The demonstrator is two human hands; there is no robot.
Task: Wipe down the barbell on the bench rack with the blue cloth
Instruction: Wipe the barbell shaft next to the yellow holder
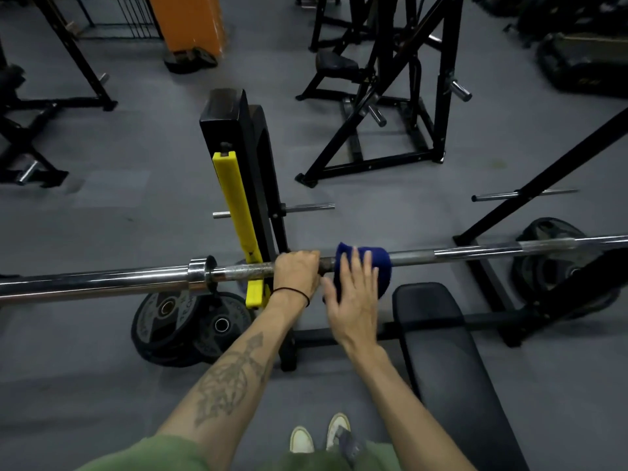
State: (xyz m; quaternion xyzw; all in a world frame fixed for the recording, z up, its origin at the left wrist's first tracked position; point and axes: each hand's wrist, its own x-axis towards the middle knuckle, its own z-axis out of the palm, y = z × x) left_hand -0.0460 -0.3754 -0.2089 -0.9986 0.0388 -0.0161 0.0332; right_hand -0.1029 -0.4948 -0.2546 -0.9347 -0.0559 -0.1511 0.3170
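so that the barbell (129, 282) stays put, our left hand (296, 271) grips it while our right hand (353, 294), fingers straight, presses the blue cloth (377, 260) on it.

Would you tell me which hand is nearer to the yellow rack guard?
Left. The left hand grips the barbell right beside the yellow rack guard; the right hand rests open on the blue cloth, farther along.

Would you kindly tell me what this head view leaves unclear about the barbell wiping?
- Barbell: both ends cut off by the frame edges.
- Bar surface under the blue cloth: hidden by the cloth and the right hand.
- Left hand: its grip hides the bar beneath it.
- Weight plates: lettering too blurred to read.
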